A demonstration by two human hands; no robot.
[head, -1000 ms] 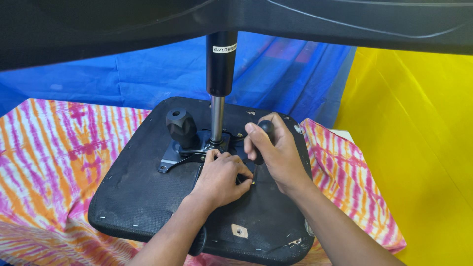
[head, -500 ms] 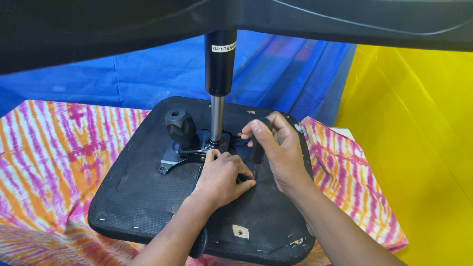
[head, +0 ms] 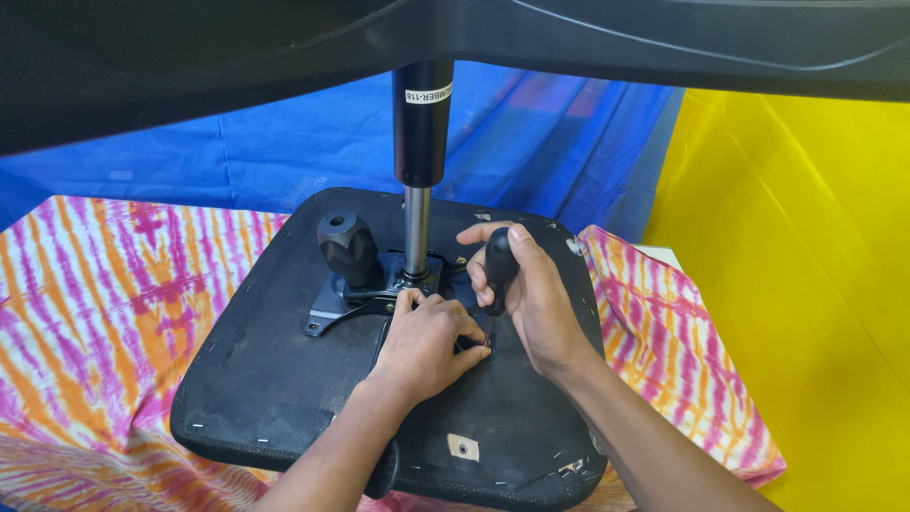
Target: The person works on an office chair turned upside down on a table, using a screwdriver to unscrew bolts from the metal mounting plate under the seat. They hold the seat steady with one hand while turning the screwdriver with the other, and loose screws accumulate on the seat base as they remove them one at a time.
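— What do you have in view?
— I see an upturned chair seat [head: 284, 398] on striped cloth [head: 104, 303], its gas column [head: 417, 228] upright at centre. It looks heavy and stiff; I'd grip its rim.
— And the hands?
— Just right of the column, my right hand [head: 536, 299] is closed round a black screwdriver [head: 500, 270]; my left hand [head: 427, 341] is curled beside its tip, pressing the mounting plate [head: 351, 299]

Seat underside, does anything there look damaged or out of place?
Yes. On the upturned seat base, the black fabric near the front edge has a small torn patch showing pale material, and the front right corner looks frayed. The left hand and right hand, gripping a screwdriver, look normal.
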